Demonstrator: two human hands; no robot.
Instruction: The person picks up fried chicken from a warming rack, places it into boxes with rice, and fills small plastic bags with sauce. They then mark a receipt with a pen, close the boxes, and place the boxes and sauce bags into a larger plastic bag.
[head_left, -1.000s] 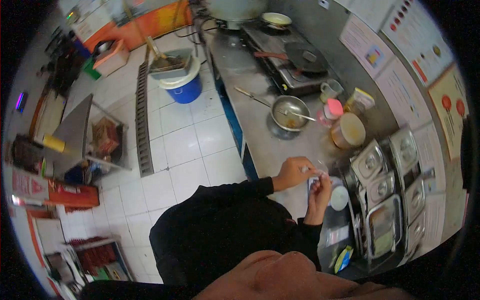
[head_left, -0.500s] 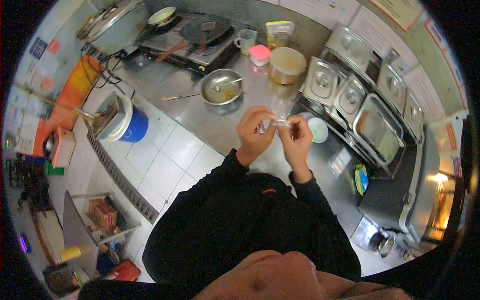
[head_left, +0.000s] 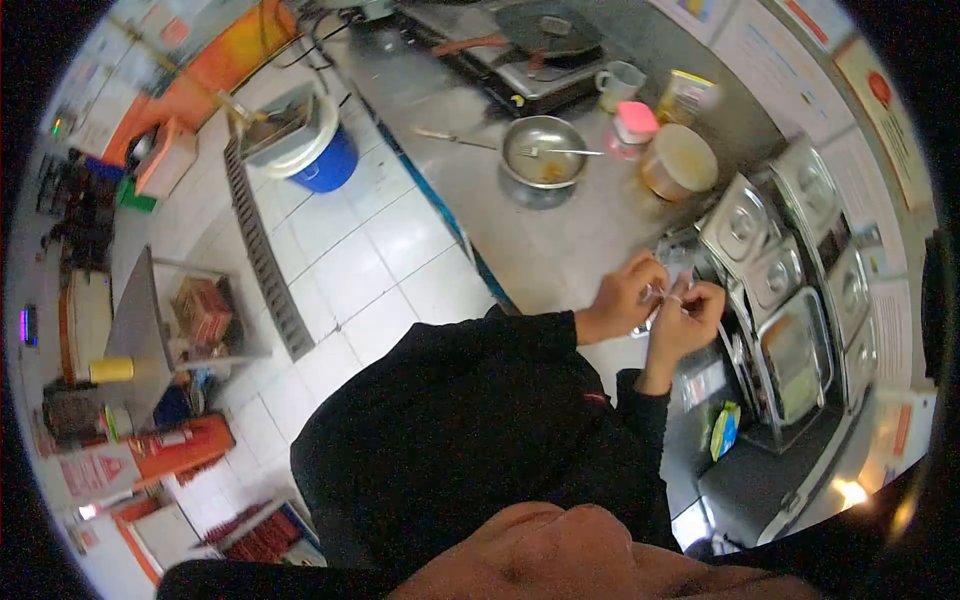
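Note:
Clear thin plastic (head_left: 668, 296), perhaps the neck of a small bag, is pinched between both hands. My left hand (head_left: 628, 300) has its fingers closed on one side of it. From the other side my right hand (head_left: 686, 322) grips it with bent fingers. Both hands are close together above the steel worktop, near the rack of lidded pans. My fingers cover much of the plastic, so its full shape and any contents cannot be made out. A metal bowl (head_left: 545, 170) with a fork (head_left: 565, 152) stands beyond my left hand.
A knife (head_left: 455, 138) lies left of the bowl. Behind are a stove (head_left: 500, 70) with a dark pan (head_left: 548, 28), a pink-lidded jar (head_left: 633, 128), a jug (head_left: 619, 86) and a round pot (head_left: 679, 162). Lidded steel pans (head_left: 745, 222) line the right. A blue bucket (head_left: 330, 165) stands left.
The view has turned, so the bench has shifted in the picture. Both hands have come nearer the pan rack, still pinching the plastic. The pale bowl beside my right hand no longer shows.

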